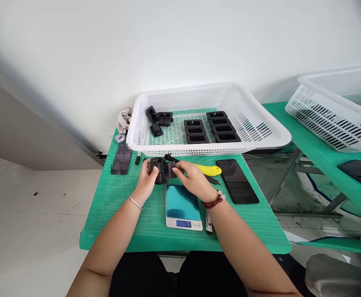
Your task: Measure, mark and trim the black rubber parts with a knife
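Left hand (145, 179), right hand (193, 178) grip black part (163, 170) between.

A small assembly or inspection workshop is showing here: a green-covered bench (121, 214) is standing against a bare white wall. Behind the digital scale (183, 206) a white basket (261, 128) is holding rows of black plastic parts (213, 126); a second basket (329, 111) is sitting to its right.
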Demonstrator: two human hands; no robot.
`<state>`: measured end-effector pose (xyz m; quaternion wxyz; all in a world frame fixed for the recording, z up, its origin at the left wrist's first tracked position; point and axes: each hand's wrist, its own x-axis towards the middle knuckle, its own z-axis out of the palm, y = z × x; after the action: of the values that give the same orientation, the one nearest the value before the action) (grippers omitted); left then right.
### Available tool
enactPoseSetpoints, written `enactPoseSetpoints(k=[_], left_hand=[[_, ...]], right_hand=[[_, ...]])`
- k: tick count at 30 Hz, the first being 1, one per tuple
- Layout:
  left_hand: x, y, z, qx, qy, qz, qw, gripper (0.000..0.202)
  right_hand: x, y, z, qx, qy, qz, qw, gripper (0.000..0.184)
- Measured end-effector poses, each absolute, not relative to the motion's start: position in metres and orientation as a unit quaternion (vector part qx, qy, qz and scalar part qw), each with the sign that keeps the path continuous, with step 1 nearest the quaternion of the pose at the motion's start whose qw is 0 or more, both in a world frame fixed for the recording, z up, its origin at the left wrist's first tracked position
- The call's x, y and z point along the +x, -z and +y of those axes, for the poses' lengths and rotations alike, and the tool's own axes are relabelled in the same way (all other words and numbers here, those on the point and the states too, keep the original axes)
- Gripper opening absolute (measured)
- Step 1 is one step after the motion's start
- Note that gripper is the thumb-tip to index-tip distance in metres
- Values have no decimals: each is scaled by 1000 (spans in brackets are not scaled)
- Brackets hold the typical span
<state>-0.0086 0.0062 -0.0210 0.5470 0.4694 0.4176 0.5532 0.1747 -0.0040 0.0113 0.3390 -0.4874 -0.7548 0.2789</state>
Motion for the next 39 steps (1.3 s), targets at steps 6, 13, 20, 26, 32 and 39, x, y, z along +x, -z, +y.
enactPoseSetpoints(k=[6, 13, 20, 26, 32, 39], left_hand=[[-7, 19, 3, 468, -541, 415, 563, 44], [-8, 10, -4, 535, -517, 431, 510, 50], [-5, 5, -8, 543, -515, 424, 510, 50], [-2, 10, -9, 555, -507, 414, 513, 47], [5, 14, -10, 561, -500, 417, 512, 49], [9, 9, -13, 552, -506, 430, 505, 50]], right_hand=[[178, -9, 1, -492, -312, -730, 356, 28], [174, -8, -1, -471, -357, -730, 343, 27], [171, -13, -5, -431, -372, -739, 359, 18], [167, -10, -6, -453, -291, -764, 355, 18], [162, -5, -7, -480, -205, -778, 351, 22], [161, -5, -8, -468, -188, -783, 365, 21]])
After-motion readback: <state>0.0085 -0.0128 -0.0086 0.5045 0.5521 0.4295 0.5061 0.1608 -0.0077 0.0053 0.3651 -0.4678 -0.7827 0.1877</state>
